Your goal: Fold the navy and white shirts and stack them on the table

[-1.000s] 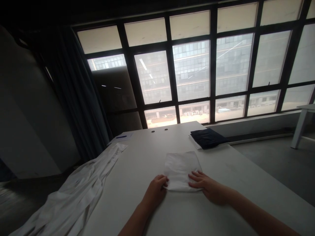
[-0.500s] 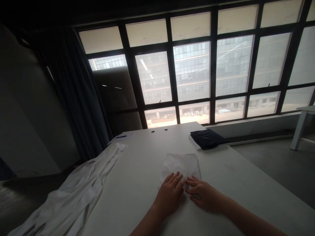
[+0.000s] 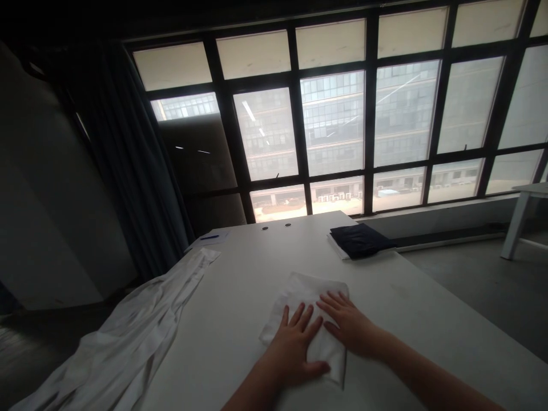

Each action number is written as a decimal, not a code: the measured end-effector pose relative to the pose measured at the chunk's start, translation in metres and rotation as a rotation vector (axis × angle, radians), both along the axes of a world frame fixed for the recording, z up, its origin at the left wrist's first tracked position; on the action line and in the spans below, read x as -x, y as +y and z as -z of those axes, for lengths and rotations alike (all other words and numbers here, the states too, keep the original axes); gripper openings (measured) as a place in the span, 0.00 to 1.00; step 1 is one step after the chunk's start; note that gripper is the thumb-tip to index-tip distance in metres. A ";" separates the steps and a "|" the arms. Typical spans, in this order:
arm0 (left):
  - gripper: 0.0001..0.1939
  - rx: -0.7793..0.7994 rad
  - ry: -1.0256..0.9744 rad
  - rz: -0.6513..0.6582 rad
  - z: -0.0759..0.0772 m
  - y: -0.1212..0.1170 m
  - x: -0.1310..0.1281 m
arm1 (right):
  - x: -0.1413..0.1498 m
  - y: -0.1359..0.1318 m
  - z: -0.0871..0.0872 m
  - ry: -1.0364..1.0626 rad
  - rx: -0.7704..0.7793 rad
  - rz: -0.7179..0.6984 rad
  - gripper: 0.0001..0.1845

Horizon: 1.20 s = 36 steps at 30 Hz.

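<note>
A folded white cloth [image 3: 302, 291] lies on the white table [image 3: 240, 297] right in front of me. My left hand [image 3: 293, 345] presses flat on its near part, fingers spread. Beside it, my right hand [image 3: 345, 322] also rests flat on the cloth with fingers stretched out. Both hands are open and hold nothing. The near part of the cloth is hidden under my hands.
A long crumpled white garment [image 3: 137, 337] hangs over the table's left edge. A folded dark cloth on a white one [image 3: 357, 240] sits at the far right. A paper with a blue pen [image 3: 210, 237] lies far left. Large windows [image 3: 334, 120] stand behind; another table's leg [image 3: 516, 225] at right.
The cloth has shifted nearer to me and turned slightly. My left hand went from gripping its near edge to lying flat on it; both hands now press on top.
</note>
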<state>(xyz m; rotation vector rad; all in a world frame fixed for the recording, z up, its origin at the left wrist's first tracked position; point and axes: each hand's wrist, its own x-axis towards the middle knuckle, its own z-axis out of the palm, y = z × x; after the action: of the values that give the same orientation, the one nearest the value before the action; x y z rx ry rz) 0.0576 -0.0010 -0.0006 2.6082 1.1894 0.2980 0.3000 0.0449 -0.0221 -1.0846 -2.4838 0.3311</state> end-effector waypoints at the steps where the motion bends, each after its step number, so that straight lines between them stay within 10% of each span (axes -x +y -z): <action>1: 0.50 0.011 0.000 0.006 -0.001 0.000 -0.001 | -0.008 0.011 0.005 -0.046 0.045 0.033 0.32; 9: 0.43 -0.074 -0.015 -0.036 0.002 0.002 0.001 | -0.032 0.032 0.018 -0.167 0.137 0.252 0.39; 18: 0.17 -0.307 -0.185 -0.493 0.022 0.030 0.024 | -0.027 -0.011 -0.013 -0.318 0.081 0.314 0.33; 24: 0.19 -0.205 -0.286 -0.436 0.036 0.026 0.014 | -0.014 -0.019 -0.033 -0.238 0.113 0.334 0.23; 31: 0.14 -0.190 -0.395 -0.483 0.034 0.029 0.017 | -0.026 0.022 0.001 -0.188 -0.014 0.762 0.14; 36: 0.12 -0.073 -0.442 -0.622 0.029 0.034 0.023 | -0.033 0.030 0.011 -0.178 0.043 0.749 0.14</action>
<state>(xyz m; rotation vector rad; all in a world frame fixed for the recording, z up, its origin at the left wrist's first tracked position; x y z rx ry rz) 0.0341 0.0327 -0.0292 1.9894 1.7866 0.9869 0.3333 0.0753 -0.0335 -2.0153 -2.0099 0.0582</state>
